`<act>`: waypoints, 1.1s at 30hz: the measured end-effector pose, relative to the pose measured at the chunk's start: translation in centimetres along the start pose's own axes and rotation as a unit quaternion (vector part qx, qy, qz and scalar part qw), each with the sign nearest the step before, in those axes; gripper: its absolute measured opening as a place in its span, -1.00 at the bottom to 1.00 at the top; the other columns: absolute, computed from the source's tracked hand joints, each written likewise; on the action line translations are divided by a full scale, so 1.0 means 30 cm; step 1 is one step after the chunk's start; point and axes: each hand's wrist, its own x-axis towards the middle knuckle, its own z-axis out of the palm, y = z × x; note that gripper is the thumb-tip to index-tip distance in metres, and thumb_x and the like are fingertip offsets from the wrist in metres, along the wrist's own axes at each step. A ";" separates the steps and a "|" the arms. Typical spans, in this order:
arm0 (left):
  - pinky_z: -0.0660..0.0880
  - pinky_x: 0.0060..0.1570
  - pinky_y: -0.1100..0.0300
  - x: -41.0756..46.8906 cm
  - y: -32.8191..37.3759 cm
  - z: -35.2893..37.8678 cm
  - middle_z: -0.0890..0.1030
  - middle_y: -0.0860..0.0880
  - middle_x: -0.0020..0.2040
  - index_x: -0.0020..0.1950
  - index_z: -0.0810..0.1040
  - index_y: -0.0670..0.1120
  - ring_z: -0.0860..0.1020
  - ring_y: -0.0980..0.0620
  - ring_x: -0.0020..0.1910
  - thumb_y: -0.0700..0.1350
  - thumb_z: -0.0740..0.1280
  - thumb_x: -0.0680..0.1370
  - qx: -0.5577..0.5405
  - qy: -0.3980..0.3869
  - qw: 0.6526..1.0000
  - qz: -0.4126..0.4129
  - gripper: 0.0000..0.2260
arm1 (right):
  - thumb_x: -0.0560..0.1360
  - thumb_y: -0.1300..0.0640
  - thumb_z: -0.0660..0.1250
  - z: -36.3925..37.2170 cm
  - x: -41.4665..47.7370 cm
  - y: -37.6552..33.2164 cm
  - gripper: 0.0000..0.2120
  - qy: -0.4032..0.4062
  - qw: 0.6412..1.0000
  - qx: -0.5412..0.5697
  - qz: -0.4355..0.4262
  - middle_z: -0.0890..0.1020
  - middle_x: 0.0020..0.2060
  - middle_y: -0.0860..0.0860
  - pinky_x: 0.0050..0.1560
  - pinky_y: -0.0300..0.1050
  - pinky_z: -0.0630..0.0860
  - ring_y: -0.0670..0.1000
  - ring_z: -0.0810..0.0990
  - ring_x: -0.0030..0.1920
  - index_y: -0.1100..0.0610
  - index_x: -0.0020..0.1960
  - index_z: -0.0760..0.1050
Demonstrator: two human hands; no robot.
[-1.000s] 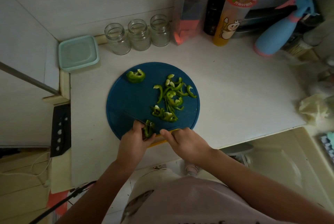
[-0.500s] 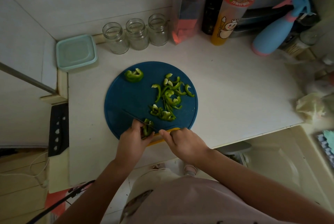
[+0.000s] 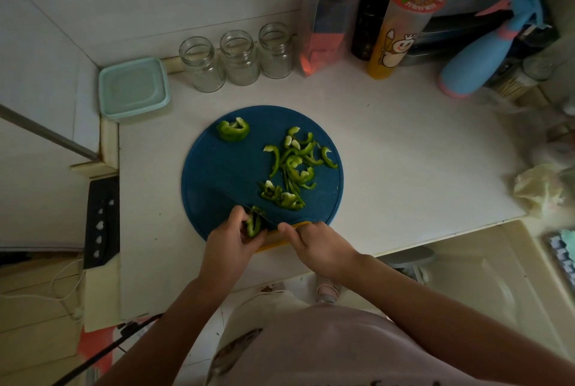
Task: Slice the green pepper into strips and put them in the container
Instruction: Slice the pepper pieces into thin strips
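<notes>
White table (image 3: 404, 152) fills a dim kitchen corner, with a round blue cutting board (image 3: 217, 174) set close to its near edge, likely so both arms can work without reaching.

The left hand (image 3: 230, 245) has its fingers curled round a small pepper piece (image 3: 253, 225) at the board's near rim, pinning it down so it cannot roll under the blade. The right hand (image 3: 317, 248) grips the yellow handle of a knife (image 3: 270, 220), whose dark blade runs away to the left across that piece, just beside the left fingertips. Slicing looks to be the step in hand.

Cut strips (image 3: 292, 174) lie in a loose heap on the right half of the board, out of the blade's way. 1 larger pepper chunk (image 3: 233, 130) waits uncut at the far left of the board, well apart from the heap.

The container (image 3: 133, 89), pale green with its lid on, sits in the far left corner beside 3 glass jars (image 3: 239, 57). No pepper is in it, so the transfer is not yet begun, and the lid must come off first.
</notes>
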 end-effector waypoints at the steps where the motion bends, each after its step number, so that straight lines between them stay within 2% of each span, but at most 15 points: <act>1: 0.36 -0.47 0.41 0.000 -0.002 -0.001 0.54 0.07 -0.36 -0.14 0.39 -0.09 0.51 0.20 -0.41 -0.05 0.50 0.39 -0.002 -0.002 1.000 0.001 -0.70 | 0.61 -0.20 -0.04 0.000 0.005 0.001 -0.42 -0.003 1.000 0.002 -0.002 0.40 -0.49 0.04 -0.27 -0.08 0.35 -0.02 0.39 -0.44 0.17 -0.39 0.33; 4: 0.36 -0.49 0.36 0.003 -0.012 -0.007 0.52 0.07 -0.39 -0.15 0.39 -0.10 0.51 0.17 -0.43 -0.03 0.50 0.39 -0.001 -0.006 1.000 0.001 -0.70 | 0.60 -0.22 -0.08 0.004 0.025 -0.005 -0.37 -0.007 1.000 -0.019 -0.006 0.43 -0.48 0.05 -0.25 -0.05 0.41 0.03 0.45 -0.40 0.23 -0.33 0.41; 8: 0.37 -0.48 0.31 0.005 -0.014 -0.009 0.51 0.07 -0.38 -0.16 0.39 -0.11 0.50 0.15 -0.42 0.02 0.48 0.40 -0.015 -0.017 1.000 -0.016 -0.68 | 0.60 -0.24 -0.10 0.011 0.048 -0.029 -0.42 -0.012 0.999 -0.051 0.009 0.43 -0.44 0.02 -0.21 -0.04 0.43 0.08 0.50 -0.30 0.11 -0.38 0.33; 12: 0.35 -0.47 0.33 0.007 -0.014 -0.012 0.47 0.07 -0.40 -0.19 0.37 -0.09 0.50 0.09 -0.40 0.05 0.49 0.38 -0.028 -0.024 0.999 -0.028 -0.66 | 0.60 -0.25 -0.12 0.031 0.070 -0.064 -0.43 0.003 0.996 -0.091 0.023 0.59 -0.23 0.14 -0.18 -0.05 0.42 0.17 0.59 -0.14 0.10 -0.31 0.38; 14: 0.38 -0.45 0.30 0.007 -0.015 -0.016 0.49 0.06 -0.39 -0.18 0.38 -0.11 0.51 0.08 -0.38 0.06 0.48 0.38 -0.037 -0.027 0.998 -0.036 -0.65 | 0.60 -0.25 -0.12 0.041 0.078 -0.076 -0.43 0.008 0.995 -0.097 0.025 0.61 -0.19 0.15 -0.19 -0.07 0.38 0.17 0.58 -0.12 0.11 -0.29 0.39; 17: 0.40 -0.42 0.32 0.013 -0.010 -0.014 0.52 0.08 -0.35 -0.14 0.40 -0.12 0.53 0.14 -0.36 0.03 0.48 0.40 -0.052 -0.018 0.998 -0.039 -0.68 | 0.60 -0.24 -0.07 0.039 0.085 -0.070 -0.46 0.019 0.998 -0.021 0.056 0.60 -0.20 0.17 -0.13 -0.02 0.44 0.18 0.58 -0.10 0.10 -0.31 0.38; 20: 0.43 -0.39 0.30 0.025 0.008 0.002 0.56 0.05 -0.30 -0.12 0.40 -0.12 0.55 0.14 -0.34 -0.01 0.46 0.43 -0.059 -0.010 0.998 -0.032 -0.72 | 0.61 -0.20 -0.02 0.023 0.085 -0.056 -0.54 0.026 0.994 0.060 0.084 0.57 -0.21 0.21 -0.04 0.04 0.45 0.21 0.56 -0.06 0.03 -0.35 0.28; 23: 0.46 -0.37 0.22 0.027 0.011 0.013 0.57 0.01 -0.30 -0.13 0.41 -0.13 0.55 0.11 -0.34 -0.02 0.47 0.42 -0.059 -0.013 0.998 -0.022 -0.71 | 0.60 -0.23 -0.05 0.010 0.074 -0.053 -0.49 0.025 0.996 0.008 0.085 0.53 -0.28 0.15 -0.10 0.03 0.45 0.21 0.57 -0.10 0.07 -0.35 0.31; 27: 0.39 -0.45 0.36 0.025 0.021 0.014 0.55 0.04 -0.37 -0.19 0.39 -0.10 0.53 0.16 -0.39 -0.06 0.51 0.38 -0.101 0.007 0.994 -0.048 -0.70 | 0.60 -0.25 -0.11 0.004 0.064 -0.070 -0.43 0.028 0.988 -0.145 0.044 0.63 -0.16 0.15 -0.18 -0.03 0.42 0.20 0.60 -0.09 0.12 -0.18 0.48; 29: 0.32 -0.47 0.41 0.022 0.017 0.012 0.52 0.05 -0.41 -0.23 0.36 -0.06 0.49 0.18 -0.42 -0.10 0.52 0.36 -0.125 0.020 0.990 -0.065 -0.69 | 0.60 -0.25 -0.11 0.008 0.066 -0.075 -0.43 0.036 0.984 -0.172 0.029 0.64 -0.12 0.13 -0.18 -0.03 0.41 0.18 0.61 -0.08 0.11 -0.15 0.50; 31: 0.35 -0.45 0.39 0.013 0.003 0.008 0.54 0.06 -0.39 -0.21 0.37 -0.03 0.51 0.18 -0.40 -0.14 0.52 0.37 -0.136 0.021 0.988 -0.074 -0.70 | 0.60 -0.25 -0.09 0.007 0.069 -0.077 -0.45 0.039 0.990 -0.132 0.038 0.63 -0.15 0.14 -0.16 -0.04 0.41 0.18 0.60 -0.09 0.10 -0.26 0.42; 33: 0.44 -0.39 0.36 0.005 -0.009 0.003 0.58 0.06 -0.32 -0.13 0.41 -0.06 0.57 0.16 -0.32 -0.15 0.52 0.37 -0.139 0.026 0.987 -0.080 -0.72 | 0.60 -0.24 -0.04 -0.002 0.082 -0.066 -0.47 0.027 0.997 -0.016 0.070 0.57 -0.27 0.12 -0.15 -0.04 0.40 0.17 0.57 -0.15 0.10 -0.35 0.35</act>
